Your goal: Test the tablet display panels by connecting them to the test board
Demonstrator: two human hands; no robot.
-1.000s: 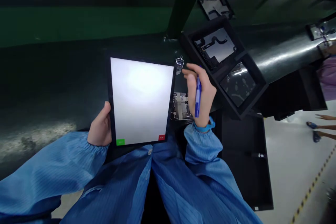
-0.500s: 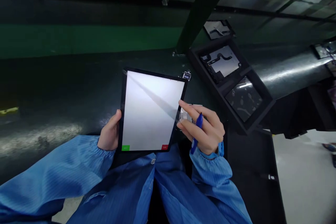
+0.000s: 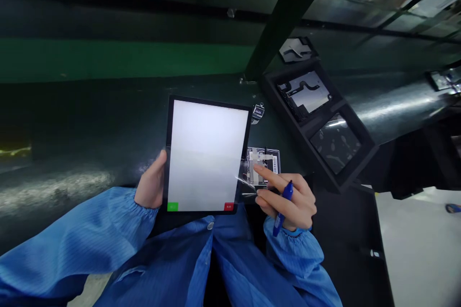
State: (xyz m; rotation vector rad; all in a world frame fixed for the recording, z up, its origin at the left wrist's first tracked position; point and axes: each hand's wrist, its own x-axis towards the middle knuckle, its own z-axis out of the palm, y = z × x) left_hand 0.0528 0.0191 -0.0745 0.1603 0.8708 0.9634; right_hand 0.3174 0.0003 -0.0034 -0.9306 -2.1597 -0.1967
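My left hand [image 3: 151, 180] grips the left edge of a tablet [image 3: 206, 153] with a lit white screen, a green box at its lower left and a red one at its lower right. To the right of the tablet, my right hand [image 3: 288, 199] pinches a clear film [image 3: 247, 186] that stretches from the screen's lower right edge. A blue marker [image 3: 284, 207] is tucked between the fingers of that same hand. Behind those fingertips lies a circuit board with labels [image 3: 272, 158], partly covered. A small metal tally counter [image 3: 258, 112] sits near the tablet's upper right corner.
A black two-compartment foam tray [image 3: 309, 129] stands at the right, holding a panel with a dark flex cable [image 3: 308, 93] and a clear-covered panel [image 3: 334, 146]. Another panel [image 3: 297, 49] lies behind it. A dark post [image 3: 273, 33] rises from the green bench [image 3: 90, 105].
My right hand has moved right and down from the tablet's edge, drawing the clear film with it. The diagonal grey band across the screen is gone. My left hand keeps its hold.
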